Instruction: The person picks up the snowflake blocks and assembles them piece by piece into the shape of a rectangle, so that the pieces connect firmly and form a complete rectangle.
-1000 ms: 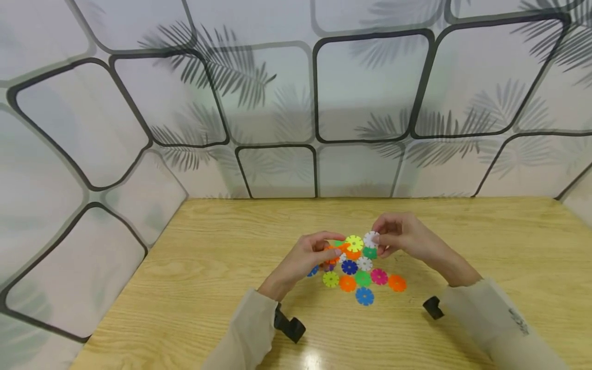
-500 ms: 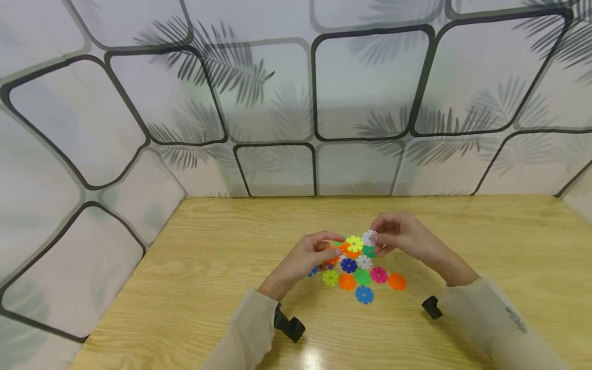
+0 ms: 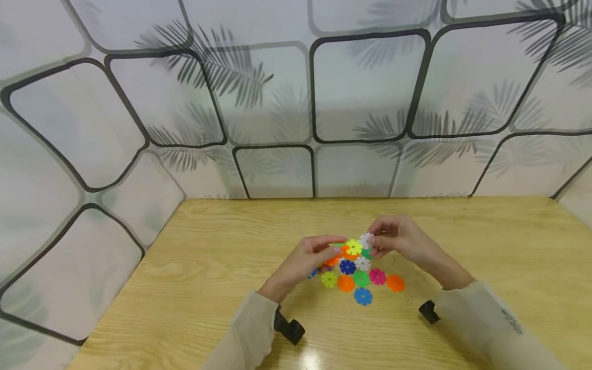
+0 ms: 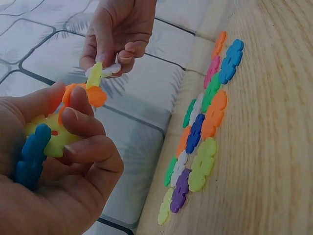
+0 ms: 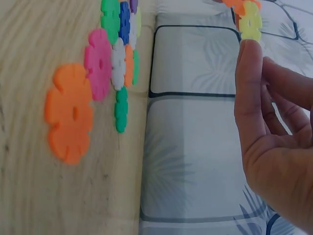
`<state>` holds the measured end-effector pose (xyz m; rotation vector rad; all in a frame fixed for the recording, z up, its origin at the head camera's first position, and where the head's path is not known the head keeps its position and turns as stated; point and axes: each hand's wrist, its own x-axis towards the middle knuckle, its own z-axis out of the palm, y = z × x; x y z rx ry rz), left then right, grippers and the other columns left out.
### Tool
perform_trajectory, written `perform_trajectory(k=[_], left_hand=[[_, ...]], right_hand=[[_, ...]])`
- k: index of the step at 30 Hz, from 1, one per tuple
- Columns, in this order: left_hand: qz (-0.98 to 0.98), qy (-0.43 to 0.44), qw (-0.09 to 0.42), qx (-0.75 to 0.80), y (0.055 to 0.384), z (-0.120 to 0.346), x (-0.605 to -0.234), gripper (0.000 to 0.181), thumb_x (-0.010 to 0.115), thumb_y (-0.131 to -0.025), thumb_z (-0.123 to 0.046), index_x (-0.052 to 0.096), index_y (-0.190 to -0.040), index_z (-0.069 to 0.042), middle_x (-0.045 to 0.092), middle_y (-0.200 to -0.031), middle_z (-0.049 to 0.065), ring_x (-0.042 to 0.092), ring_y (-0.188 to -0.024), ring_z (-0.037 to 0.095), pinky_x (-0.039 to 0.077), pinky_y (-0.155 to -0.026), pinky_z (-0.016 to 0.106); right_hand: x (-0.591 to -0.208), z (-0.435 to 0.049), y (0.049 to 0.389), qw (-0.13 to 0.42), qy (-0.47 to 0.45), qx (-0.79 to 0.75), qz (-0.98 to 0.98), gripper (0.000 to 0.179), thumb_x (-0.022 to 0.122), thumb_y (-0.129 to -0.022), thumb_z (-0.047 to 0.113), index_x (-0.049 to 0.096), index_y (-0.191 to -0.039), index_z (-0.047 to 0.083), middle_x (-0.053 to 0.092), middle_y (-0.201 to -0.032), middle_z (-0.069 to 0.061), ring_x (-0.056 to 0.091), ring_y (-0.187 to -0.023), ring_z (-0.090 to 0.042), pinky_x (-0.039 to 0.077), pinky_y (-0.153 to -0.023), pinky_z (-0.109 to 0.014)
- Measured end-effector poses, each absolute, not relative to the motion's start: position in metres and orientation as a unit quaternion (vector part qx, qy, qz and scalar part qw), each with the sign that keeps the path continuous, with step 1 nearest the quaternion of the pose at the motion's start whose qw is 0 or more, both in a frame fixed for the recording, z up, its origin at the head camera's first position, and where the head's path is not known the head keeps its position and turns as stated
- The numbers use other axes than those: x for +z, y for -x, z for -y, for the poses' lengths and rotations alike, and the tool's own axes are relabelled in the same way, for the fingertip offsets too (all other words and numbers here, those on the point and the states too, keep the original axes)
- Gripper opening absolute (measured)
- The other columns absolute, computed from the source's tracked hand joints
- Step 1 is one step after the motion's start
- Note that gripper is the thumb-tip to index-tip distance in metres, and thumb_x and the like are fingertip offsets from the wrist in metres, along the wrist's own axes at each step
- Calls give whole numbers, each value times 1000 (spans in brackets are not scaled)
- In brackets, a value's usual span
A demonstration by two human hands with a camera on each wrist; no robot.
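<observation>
In the head view my left hand (image 3: pixel 302 264) grips a joined chain of plastic snowflake discs. The left wrist view shows a blue disc (image 4: pixel 33 156) and a yellow disc (image 4: pixel 55 134) within its fingers. An orange disc (image 4: pixel 98 97) leads on to another yellow disc (image 4: pixel 95 76) at the chain's outer end. Between thumb and fingers, my right hand (image 3: pixel 400 241) pinches a white snowflake disc (image 3: pixel 367 240). This white disc's edge overlaps the end yellow disc in both the head and left wrist views. In the right wrist view the thumb hides the white disc.
Several loose snowflake discs lie flat on the wooden table (image 3: pixel 208 308) below the hands, among them a blue one (image 3: pixel 363 296) nearest the front and an orange one (image 3: pixel 395 283) at right. A patterned curtain (image 3: pixel 277 169) stands behind the table.
My right hand has brought the white disc slightly left, closer to the yellow disc at the chain's end. The left hand keeps its hold on the chain and barely moves.
</observation>
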<state>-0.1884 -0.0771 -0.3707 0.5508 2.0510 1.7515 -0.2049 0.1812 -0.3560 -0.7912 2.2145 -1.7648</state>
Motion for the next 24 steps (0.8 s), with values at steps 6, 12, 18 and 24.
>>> perform_trajectory(k=[6,12,18,24], left_hand=[[-725,-198,199,629,190,79,-372,35,52,-107,-14,61,-137,1,53,-75,-1,44,-61,11,36,-56,21],[-727,-218,204,618,189,78,-370,36,48,-109,-14,58,-138,5,44,-69,-2,36,-56,10,32,-53,21],[-725,-222,208,618,189,79,-369,35,47,-109,-12,58,-137,6,43,-69,-2,36,-55,10,32,-53,21],[-723,-211,208,624,187,79,-365,36,48,-109,-17,59,-138,1,48,-73,0,39,-58,11,34,-54,22]], right_hand=[[-357,-177,203,104,255,-610,-743,9,60,-97,-9,59,-96,-18,67,-88,-17,71,-70,-19,61,-68,-34],[-358,-174,201,95,256,-617,-738,7,58,-97,-11,59,-93,-17,67,-86,-20,71,-69,-18,61,-66,-35],[-359,-172,200,107,266,-623,-728,9,58,-97,-11,57,-93,-19,69,-83,-11,70,-68,-18,61,-67,-35],[-359,-172,199,87,279,-626,-723,13,60,-98,-7,58,-94,-19,70,-80,-6,70,-68,-19,61,-68,-35]])
